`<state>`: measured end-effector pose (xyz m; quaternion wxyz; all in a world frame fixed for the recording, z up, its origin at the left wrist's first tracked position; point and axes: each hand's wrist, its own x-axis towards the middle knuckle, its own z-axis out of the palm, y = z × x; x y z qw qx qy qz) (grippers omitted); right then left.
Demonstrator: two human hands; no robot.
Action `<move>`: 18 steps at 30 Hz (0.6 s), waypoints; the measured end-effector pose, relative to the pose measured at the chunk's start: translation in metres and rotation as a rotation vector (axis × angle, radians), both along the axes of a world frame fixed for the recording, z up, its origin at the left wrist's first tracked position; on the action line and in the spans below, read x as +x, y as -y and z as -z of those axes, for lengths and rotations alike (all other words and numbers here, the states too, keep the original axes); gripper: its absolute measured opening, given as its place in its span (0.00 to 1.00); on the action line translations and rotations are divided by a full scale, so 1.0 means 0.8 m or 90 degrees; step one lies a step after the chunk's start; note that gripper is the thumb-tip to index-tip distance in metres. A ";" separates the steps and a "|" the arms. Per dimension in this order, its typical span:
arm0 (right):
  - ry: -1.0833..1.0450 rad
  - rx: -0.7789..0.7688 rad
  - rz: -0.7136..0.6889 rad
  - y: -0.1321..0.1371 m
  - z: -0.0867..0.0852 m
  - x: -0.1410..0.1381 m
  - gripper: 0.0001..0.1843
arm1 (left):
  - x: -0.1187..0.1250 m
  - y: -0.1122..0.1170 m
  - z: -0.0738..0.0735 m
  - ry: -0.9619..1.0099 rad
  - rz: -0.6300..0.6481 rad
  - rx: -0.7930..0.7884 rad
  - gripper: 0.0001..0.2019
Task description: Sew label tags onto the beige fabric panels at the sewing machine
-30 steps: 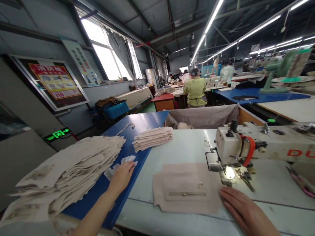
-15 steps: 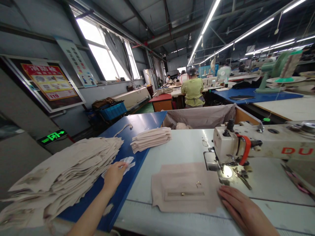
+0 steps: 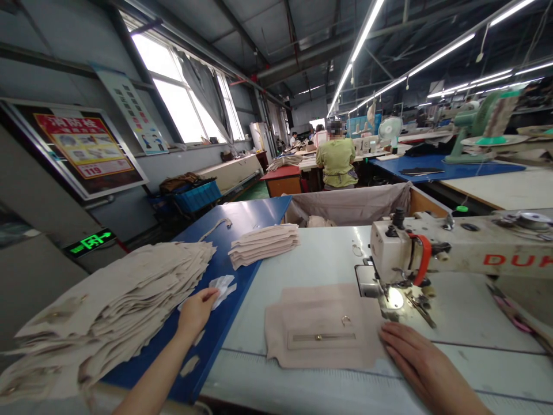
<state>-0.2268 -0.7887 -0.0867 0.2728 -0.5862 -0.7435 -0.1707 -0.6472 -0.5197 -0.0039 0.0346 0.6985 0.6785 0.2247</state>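
On the blue board at the left, my left hand (image 3: 197,310) is closed in a pinch on some small white labels (image 3: 223,288). My right hand (image 3: 410,349) lies flat, fingers stretched out, at the right edge of a beige fabric panel (image 3: 322,308). That panel lies flat on the pale sewing table (image 3: 242,377) and bears a zipper (image 3: 322,336) and a small metal ring (image 3: 345,320). Just beyond my right hand stands the sewing machine (image 3: 400,251), its lamp lit over the needle area.
A tall stack of beige fabric pieces (image 3: 125,294) covers the left of the blue board (image 3: 259,210). A smaller folded pile (image 3: 263,243) sits behind. Scissors (image 3: 512,308) rest under the machine arm. A cloth-lined bin (image 3: 349,204) and a seated person (image 3: 337,163) are farther back.
My left hand has shifted slightly left and down at the labels, its fingers still pinched. My right hand stays by the panel. The view has turned slightly.
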 end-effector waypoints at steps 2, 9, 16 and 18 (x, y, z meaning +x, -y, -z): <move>0.007 0.004 0.004 0.000 0.002 0.000 0.19 | 0.001 0.001 -0.004 0.019 -0.013 -0.009 0.09; -0.005 0.007 0.000 -0.002 0.004 -0.003 0.18 | 0.012 0.013 -0.036 0.060 -0.078 0.068 0.15; -0.045 -0.103 -0.065 0.002 -0.020 -0.014 0.17 | 0.108 0.066 -0.012 -0.041 0.344 0.411 0.13; -0.066 -0.143 -0.086 0.005 -0.027 -0.016 0.16 | 0.160 0.097 0.011 -0.073 0.488 0.451 0.13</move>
